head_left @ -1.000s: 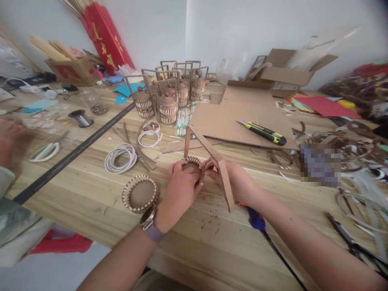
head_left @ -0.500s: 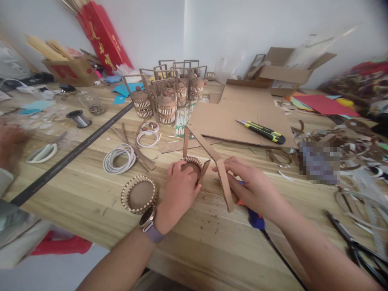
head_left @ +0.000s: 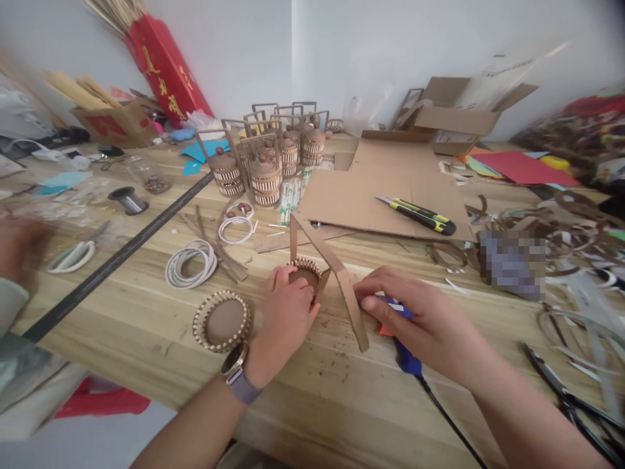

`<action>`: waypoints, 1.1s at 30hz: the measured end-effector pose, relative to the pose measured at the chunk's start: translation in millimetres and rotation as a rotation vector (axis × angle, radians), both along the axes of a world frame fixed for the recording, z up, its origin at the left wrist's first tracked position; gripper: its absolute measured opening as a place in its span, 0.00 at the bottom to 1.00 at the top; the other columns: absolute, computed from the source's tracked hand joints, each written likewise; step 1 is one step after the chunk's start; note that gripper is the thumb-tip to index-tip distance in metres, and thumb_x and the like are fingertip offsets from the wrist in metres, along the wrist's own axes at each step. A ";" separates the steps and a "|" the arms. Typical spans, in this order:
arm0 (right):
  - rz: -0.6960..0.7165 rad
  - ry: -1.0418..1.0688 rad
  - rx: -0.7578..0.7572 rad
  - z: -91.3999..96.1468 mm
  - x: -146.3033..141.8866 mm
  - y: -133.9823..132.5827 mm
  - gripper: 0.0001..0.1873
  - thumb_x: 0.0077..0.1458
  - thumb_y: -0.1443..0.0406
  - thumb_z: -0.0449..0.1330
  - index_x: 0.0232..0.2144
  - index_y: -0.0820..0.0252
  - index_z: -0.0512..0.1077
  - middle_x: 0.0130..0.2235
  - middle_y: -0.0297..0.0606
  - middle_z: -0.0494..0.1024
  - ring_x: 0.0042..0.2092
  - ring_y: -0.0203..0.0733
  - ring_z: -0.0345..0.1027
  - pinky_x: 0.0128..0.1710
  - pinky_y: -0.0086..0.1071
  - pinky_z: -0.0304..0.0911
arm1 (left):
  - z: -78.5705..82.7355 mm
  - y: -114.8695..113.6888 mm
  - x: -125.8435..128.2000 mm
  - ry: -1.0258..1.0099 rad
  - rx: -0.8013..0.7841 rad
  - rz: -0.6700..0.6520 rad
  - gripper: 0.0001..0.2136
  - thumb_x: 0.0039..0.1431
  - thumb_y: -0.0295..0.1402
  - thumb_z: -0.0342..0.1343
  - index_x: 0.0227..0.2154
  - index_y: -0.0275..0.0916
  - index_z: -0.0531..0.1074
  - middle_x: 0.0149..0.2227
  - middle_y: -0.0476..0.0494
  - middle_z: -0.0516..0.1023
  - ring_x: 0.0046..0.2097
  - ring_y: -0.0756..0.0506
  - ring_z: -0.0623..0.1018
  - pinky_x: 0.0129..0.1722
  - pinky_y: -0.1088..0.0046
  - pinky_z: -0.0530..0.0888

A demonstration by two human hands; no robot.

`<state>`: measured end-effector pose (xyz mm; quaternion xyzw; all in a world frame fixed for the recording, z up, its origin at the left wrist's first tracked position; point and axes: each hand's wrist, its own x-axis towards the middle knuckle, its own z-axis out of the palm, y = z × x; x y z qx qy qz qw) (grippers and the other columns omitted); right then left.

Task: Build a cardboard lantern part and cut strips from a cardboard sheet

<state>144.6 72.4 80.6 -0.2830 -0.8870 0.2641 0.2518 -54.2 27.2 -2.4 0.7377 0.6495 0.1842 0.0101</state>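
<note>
Two woven rounds (head_left: pixel 222 320) are sitting near centre; two white ring coils (head_left: pixel 191 264) are lying left; one glue gun (head_left: pixel 407 358) and one utility knife (head_left: pixel 415 215) are resting right.

Lighting is bright, even and diffuse with no single source discernible; the pale wooden tabletop (head_left: pixel 146 312) shows no glare and only soft, faint shadows beneath the left hand (head_left: pixel 286 319) and right hand (head_left: pixel 424 322). Focus is sharp at centre, on the small round woven basket (head_left: pixel 305 270) gripped by the left hand and the blue-handled tool (head_left: pixel 407 355) gripped by the right, while a co-worker's hand (head_left: pixel 17 241) at the left edge is blurred and the red and brown clutter (head_left: pixel 586 130) at far right is smeared. Wide-angle distortion stretches the edges, the upper right corner darkens slightly, and a grey pixelated block (head_left: pixel 510 264) masks an area right of centre.
</note>
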 end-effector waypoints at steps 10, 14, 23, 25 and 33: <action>0.038 -0.037 -0.154 3.0 1.5 -11.1 0.25 0.62 0.45 0.50 0.29 0.57 0.71 0.28 0.36 0.72 0.30 0.37 0.68 0.29 0.28 0.62 | 18.3 -15.6 10.8 -0.011 -0.105 -0.015 0.09 0.62 0.31 0.56 0.30 0.35 0.79 0.36 0.40 0.78 0.56 0.32 0.66 0.60 0.47 0.61; -0.045 -0.144 -0.197 6.5 1.7 -11.9 0.13 0.56 0.53 0.62 0.29 0.56 0.72 0.26 0.32 0.72 0.25 0.35 0.65 0.24 0.27 0.60 | 18.4 -16.5 11.2 -0.043 -0.113 0.006 0.10 0.62 0.31 0.55 0.28 0.36 0.79 0.34 0.40 0.78 0.56 0.32 0.66 0.59 0.46 0.61; -0.195 -0.311 -0.230 0.2 0.7 -18.2 0.10 0.55 0.64 0.60 0.23 0.56 0.67 0.24 0.32 0.76 0.25 0.39 0.70 0.24 0.29 0.61 | 21.8 -16.9 25.6 0.002 -0.149 0.044 0.10 0.62 0.32 0.55 0.31 0.35 0.80 0.32 0.37 0.79 0.53 0.33 0.69 0.57 0.46 0.59; -0.210 -0.258 -0.227 -3.9 -0.5 -18.9 0.07 0.55 0.64 0.60 0.25 0.56 0.69 0.25 0.33 0.77 0.26 0.39 0.72 0.26 0.30 0.64 | 21.9 -17.0 29.6 0.007 -0.143 0.027 0.10 0.62 0.33 0.55 0.31 0.36 0.80 0.32 0.38 0.79 0.52 0.33 0.70 0.56 0.47 0.60; -0.343 0.014 -0.261 -21.6 -3.7 -27.1 0.05 0.54 0.62 0.58 0.31 0.55 0.73 0.27 0.34 0.79 0.28 0.39 0.73 0.28 0.30 0.68 | 26.3 -20.4 31.6 -0.026 -0.178 -0.015 0.10 0.63 0.35 0.54 0.33 0.36 0.79 0.37 0.38 0.79 0.51 0.34 0.69 0.53 0.49 0.62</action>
